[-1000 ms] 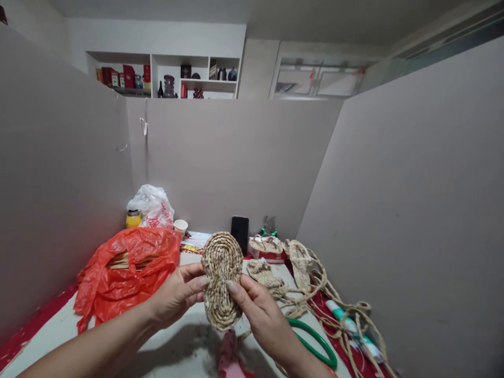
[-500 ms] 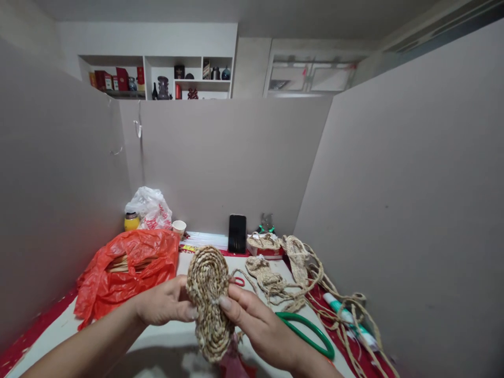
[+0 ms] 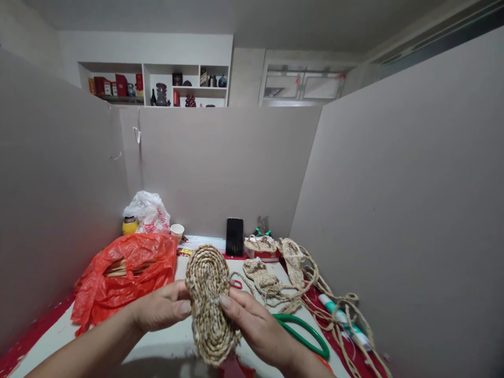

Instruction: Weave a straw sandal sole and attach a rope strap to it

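Note:
A woven straw sole (image 3: pixel 208 299), coiled from braided cord and narrow at the waist, is held upright above the table with its flat face toward me. My left hand (image 3: pixel 167 307) grips its left edge, thumb in front and fingers behind. On the opposite edge, my right hand (image 3: pixel 252 320) pinches it near the waist, with the thumb pressed on the front face. The fingers behind the sole are partly hidden. Beyond my right hand lie another straw sole (image 3: pixel 263 277) with loose cords and a green ring-shaped handle (image 3: pixel 305 336).
A red plastic bag (image 3: pixel 136 252) with flat tan pieces lies left. Behind stand a paper cup (image 3: pixel 177 231), a yellow jar (image 3: pixel 129 225) and a phone (image 3: pixel 234 237). At right are straw cords (image 3: pixel 315 273) and a green-white tube (image 3: pixel 342 317). Grey partitions (image 3: pixel 220 168) enclose the table.
The sole has tilted slightly, its lower end shifting a little right. Both hands keep their hold on it. The camera view has shifted slightly.

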The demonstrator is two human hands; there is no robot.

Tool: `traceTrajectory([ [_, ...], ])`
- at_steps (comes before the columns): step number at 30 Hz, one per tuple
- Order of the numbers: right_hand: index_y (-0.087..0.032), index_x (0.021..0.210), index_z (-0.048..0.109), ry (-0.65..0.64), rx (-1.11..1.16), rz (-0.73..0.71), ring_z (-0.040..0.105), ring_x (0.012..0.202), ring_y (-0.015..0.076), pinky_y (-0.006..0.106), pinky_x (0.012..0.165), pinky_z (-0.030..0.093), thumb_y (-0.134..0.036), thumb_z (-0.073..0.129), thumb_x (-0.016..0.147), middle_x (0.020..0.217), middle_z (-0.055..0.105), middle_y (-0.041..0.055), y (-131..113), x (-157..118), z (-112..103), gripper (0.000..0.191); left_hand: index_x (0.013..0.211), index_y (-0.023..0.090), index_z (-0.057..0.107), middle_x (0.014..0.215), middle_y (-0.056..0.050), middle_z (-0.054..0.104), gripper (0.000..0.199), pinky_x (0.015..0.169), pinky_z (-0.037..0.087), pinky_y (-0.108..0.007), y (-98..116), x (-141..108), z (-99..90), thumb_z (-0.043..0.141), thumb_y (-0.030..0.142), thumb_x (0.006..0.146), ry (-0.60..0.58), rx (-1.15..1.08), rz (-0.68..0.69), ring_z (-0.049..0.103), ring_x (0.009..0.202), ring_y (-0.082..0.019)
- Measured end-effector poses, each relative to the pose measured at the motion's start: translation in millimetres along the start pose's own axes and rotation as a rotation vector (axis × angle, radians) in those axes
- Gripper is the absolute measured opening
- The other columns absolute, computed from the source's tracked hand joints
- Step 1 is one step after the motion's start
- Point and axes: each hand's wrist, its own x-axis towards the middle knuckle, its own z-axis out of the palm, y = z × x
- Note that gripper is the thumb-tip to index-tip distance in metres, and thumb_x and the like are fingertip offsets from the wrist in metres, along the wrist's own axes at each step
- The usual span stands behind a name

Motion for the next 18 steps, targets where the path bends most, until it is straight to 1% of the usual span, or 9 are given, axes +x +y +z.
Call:
traceTrajectory([
  [2, -0.018, 0.107, 0.067, -0.011, 0.043, 0.014, 0.059, 0.087, 0.0179, 0.032, 0.087, 0.044, -0.049, 0.050, 0.091, 0.091, 0.066, 0.0051, 3, 0, 1, 0.039, 0.127, 0.014, 0.056, 0.125, -0.018, 0.060, 0.067, 0.105, 0.033, -0.046, -1, 0, -0.6, 0.065, 0.055, 0.075, 0.011, -0.013, -0.011, 0.046, 0.125, -0.033],
  [5, -0.017, 0.107, 0.067, -0.074, 0.101, 0.042, 0.060, 0.080, 0.0153, 0.030, 0.083, 0.045, -0.049, 0.051, 0.090, 0.089, 0.067, 0.0046, 9, 1, 1, 0.040, 0.134, 0.015, 0.050, 0.130, -0.018, 0.056, 0.074, 0.105, 0.032, -0.048, -3, 1, -1.1, 0.068, 0.054, 0.073, -0.040, -0.031, -0.031, 0.045, 0.126, -0.035],
  [8, -0.015, 0.101, 0.069, -0.119, 0.151, 0.060, 0.060, 0.073, 0.0134, 0.027, 0.075, 0.045, -0.052, 0.051, 0.089, 0.081, 0.067, 0.0046, 14, 1, 2, 0.043, 0.140, 0.020, 0.042, 0.138, -0.016, 0.049, 0.087, 0.107, 0.030, -0.049, -4, 3, -1.9, 0.076, 0.051, 0.066, -0.104, -0.056, -0.049, 0.043, 0.128, -0.036],
  [11, -0.012, 0.093, 0.071, -0.156, 0.195, 0.068, 0.059, 0.067, 0.0130, 0.026, 0.071, 0.045, -0.057, 0.051, 0.087, 0.075, 0.066, 0.0047, 16, 3, 3, 0.049, 0.141, 0.025, 0.040, 0.142, -0.013, 0.046, 0.093, 0.107, 0.028, -0.051, -4, 3, -2.2, 0.081, 0.048, 0.060, -0.129, -0.093, -0.064, 0.041, 0.129, -0.037],
  [13, -0.013, 0.090, 0.071, -0.175, 0.217, 0.069, 0.057, 0.063, 0.0118, 0.026, 0.069, 0.045, -0.058, 0.052, 0.085, 0.073, 0.065, 0.0037, 16, 4, 1, 0.050, 0.140, 0.026, 0.041, 0.142, -0.014, 0.046, 0.093, 0.107, 0.029, -0.053, -3, 2, -2.2, 0.082, 0.047, 0.059, -0.117, -0.117, -0.054, 0.041, 0.130, -0.039],
  [15, -0.014, 0.091, 0.070, -0.166, 0.214, 0.076, 0.056, 0.058, 0.0107, 0.025, 0.063, 0.046, -0.058, 0.053, 0.085, 0.073, 0.064, 0.0023, 16, 6, -4, 0.047, 0.138, 0.025, 0.045, 0.142, -0.013, 0.046, 0.087, 0.108, 0.028, -0.052, -1, 1, -2.8, 0.082, 0.044, 0.061, -0.062, -0.127, 0.006, 0.039, 0.131, -0.038],
  [16, -0.015, 0.093, 0.069, -0.149, 0.195, 0.081, 0.056, 0.057, 0.0107, 0.025, 0.060, 0.046, -0.057, 0.052, 0.086, 0.074, 0.064, 0.0019, 16, 7, -8, 0.046, 0.136, 0.026, 0.048, 0.141, -0.011, 0.048, 0.082, 0.109, 0.027, -0.050, -1, 1, -3.5, 0.081, 0.042, 0.062, -0.034, -0.132, 0.051, 0.039, 0.132, -0.036],
  [18, -0.016, 0.092, 0.067, -0.074, 0.140, 0.074, 0.057, 0.056, 0.0116, 0.024, 0.053, 0.047, -0.056, 0.052, 0.086, 0.073, 0.061, 0.0013, 14, 10, -16, 0.044, 0.133, 0.028, 0.051, 0.138, -0.008, 0.052, 0.074, 0.109, 0.028, -0.047, 0, 0, -6.0, 0.080, 0.038, 0.066, 0.017, -0.147, 0.126, 0.040, 0.132, -0.032],
])
